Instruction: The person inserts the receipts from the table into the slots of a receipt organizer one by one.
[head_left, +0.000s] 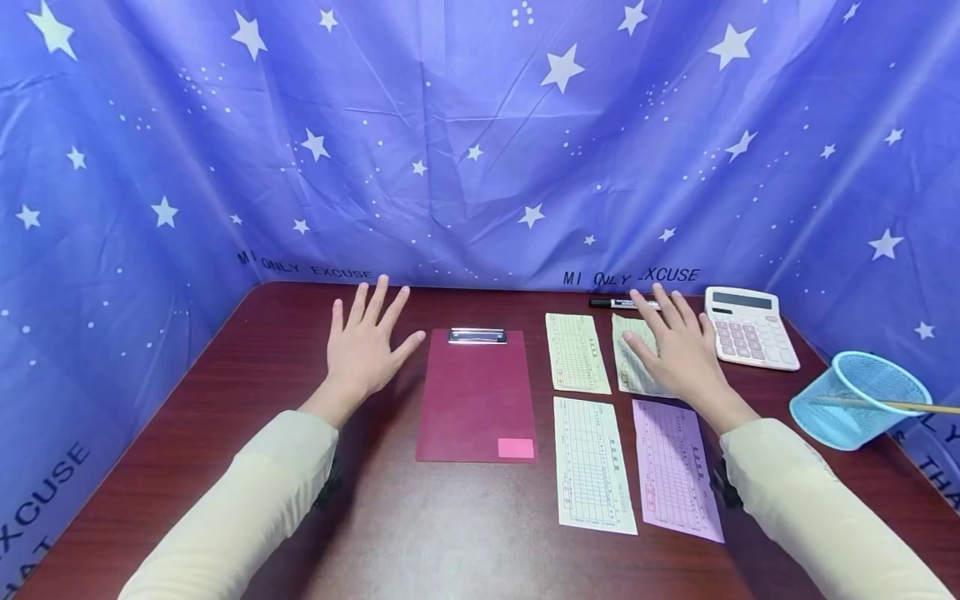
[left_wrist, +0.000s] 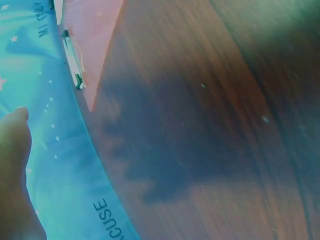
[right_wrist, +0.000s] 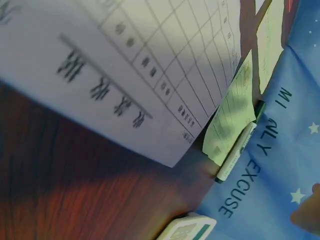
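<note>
My left hand (head_left: pixel 363 346), fingers spread, hovers over the table left of a maroon clipboard (head_left: pixel 476 392); its shadow falls on the wood in the left wrist view. The clipboard has a metal clip (head_left: pixel 477 336) at its far end and a pink sticky note (head_left: pixel 516 448) near its lower right corner. With fingers spread too, my right hand (head_left: pixel 678 354) is held above a pale green printed slip (head_left: pixel 628 367), partly covering it. Around it lie a yellow-green slip (head_left: pixel 577 354), a whitish-green slip (head_left: pixel 595 467) and a purple slip (head_left: pixel 677 467). Neither hand holds anything.
A black-and-white marker (head_left: pixel 611 303) lies at the table's back edge, beside a white calculator (head_left: pixel 752 327). At the right, a blue mesh pen cup (head_left: pixel 843 417) lies tilted with a thin stick (head_left: pixel 918 407) in it. A starry blue curtain (head_left: pixel 465 208) hangs behind and at both sides.
</note>
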